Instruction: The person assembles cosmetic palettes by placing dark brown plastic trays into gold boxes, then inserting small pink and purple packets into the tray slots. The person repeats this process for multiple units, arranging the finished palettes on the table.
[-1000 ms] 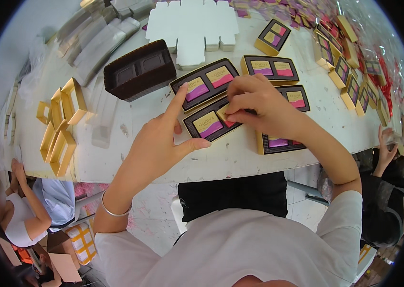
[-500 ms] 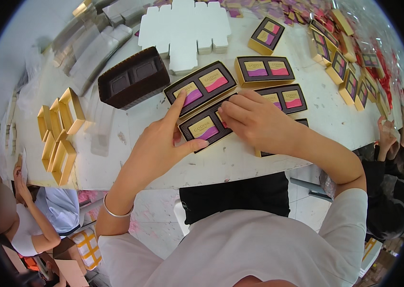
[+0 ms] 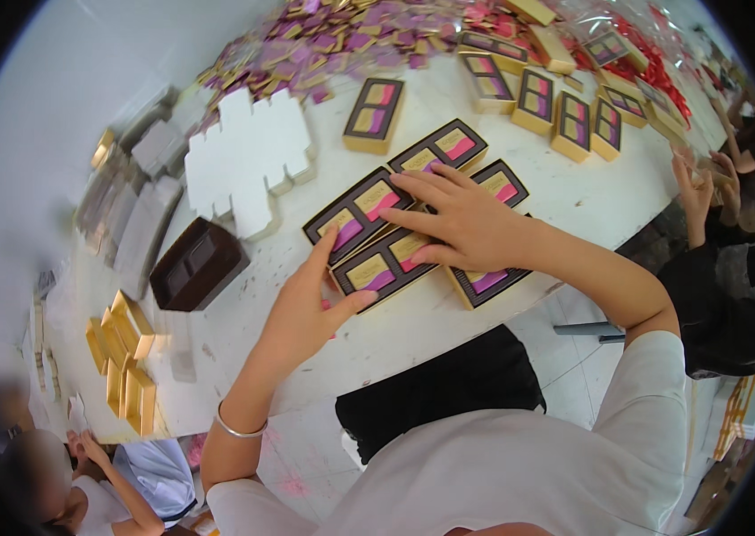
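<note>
"Boxes (image 3: pixel 490 284): where?"

"Grouped on the worktop (image 3: pixel 261 366), under and around both hands."

"And the fingers?"

"Spread. The left hand (image 3: pixel 299 320) has its index at the rear box (image 3: pixel 358 215), thumb at the front box (image 3: pixel 390 258); the right hand (image 3: pixel 474 221) fans over several, thumb beside a square (image 3: pixel 405 245)."

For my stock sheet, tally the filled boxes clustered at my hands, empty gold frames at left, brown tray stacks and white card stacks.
Clustered filled boxes: 5
Empty gold frames: 5
Brown tray stack: 1
White card stack: 1
Total: 12
</note>
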`<state>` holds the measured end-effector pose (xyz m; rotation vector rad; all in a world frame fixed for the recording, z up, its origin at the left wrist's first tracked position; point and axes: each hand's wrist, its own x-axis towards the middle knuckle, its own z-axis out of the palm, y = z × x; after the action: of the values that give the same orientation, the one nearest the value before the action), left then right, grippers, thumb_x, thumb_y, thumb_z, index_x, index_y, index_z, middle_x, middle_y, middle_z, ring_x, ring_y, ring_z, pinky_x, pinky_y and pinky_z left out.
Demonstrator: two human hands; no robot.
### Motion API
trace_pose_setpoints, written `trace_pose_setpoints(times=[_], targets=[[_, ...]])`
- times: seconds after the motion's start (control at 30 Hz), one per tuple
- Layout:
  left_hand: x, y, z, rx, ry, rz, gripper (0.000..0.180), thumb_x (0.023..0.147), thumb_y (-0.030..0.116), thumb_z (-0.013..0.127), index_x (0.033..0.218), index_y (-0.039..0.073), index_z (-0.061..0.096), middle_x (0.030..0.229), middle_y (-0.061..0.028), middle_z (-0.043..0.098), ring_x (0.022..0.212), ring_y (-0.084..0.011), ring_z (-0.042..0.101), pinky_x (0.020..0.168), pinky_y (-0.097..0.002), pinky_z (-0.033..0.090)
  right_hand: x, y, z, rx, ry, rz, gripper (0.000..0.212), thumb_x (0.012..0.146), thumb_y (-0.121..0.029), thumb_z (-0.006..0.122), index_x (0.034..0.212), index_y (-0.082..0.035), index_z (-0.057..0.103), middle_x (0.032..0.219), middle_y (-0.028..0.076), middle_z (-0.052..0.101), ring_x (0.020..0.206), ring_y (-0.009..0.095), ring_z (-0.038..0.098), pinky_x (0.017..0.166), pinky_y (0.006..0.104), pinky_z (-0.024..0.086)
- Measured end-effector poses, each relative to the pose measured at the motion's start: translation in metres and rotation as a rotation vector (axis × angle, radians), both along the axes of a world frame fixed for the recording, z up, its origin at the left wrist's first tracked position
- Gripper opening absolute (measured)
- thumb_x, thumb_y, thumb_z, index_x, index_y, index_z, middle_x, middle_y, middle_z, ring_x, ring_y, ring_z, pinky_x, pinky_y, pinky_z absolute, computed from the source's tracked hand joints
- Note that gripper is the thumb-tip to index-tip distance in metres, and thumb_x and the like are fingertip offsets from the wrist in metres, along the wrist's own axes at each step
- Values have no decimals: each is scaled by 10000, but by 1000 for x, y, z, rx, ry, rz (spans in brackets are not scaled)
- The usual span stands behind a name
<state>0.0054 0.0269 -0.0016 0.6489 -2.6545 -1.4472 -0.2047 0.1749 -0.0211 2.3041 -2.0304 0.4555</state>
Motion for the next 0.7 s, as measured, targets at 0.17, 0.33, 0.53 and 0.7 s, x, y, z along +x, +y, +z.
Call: trace_pose_setpoints(times=[0.17, 0.33, 0.53, 0.7], targets=[[-71, 33, -17, -101, 142, -123, 798, 786, 302, 718, 1383, 5, 279, 1114, -185, 564, 772, -199, 600, 613, -299, 501, -63, 48, 9, 1, 18, -75, 463, 875, -359, 540, 1287, -151, 503, 1365, 181, 393, 1227, 350, 399, 1032, 473, 294], [-131, 50, -20, -88, 172, -116, 811, 797, 346, 695, 1392, 21, 251, 991, -169, 603, 715, -217, 607, 636, -329, 489, -108, 66, 15, -27, -83, -209, 427, 844, -275, 593, 1224, -87, 548, 1347, 173, 424, 1212, 342, 419, 1015, 418, 331], [-107, 41, -27, -187, 472, -50, 621, 833, 361, 653, 1299, 24, 419, 789, -99, 594, 541, -183, 534, 517, -298, 445, -169, 39, 19, -436, 47, -411, 486, 808, -126, 640, 1269, -64, 502, 1333, 165, 462, 1228, 338, 418, 1035, 413, 322], [16, 18, 31, -18, 273, 205, 303, 842, 224, 661, 1075, 36, 619, 789, -38, 594, 487, -81, 471, 468, -242, 408, -254, 22, -21, -142, -115, -478, 523, 792, -101, 652, 1279, -41, 473, 1223, 149, 540, 1115, 284, 517, 956, 366, 389]])
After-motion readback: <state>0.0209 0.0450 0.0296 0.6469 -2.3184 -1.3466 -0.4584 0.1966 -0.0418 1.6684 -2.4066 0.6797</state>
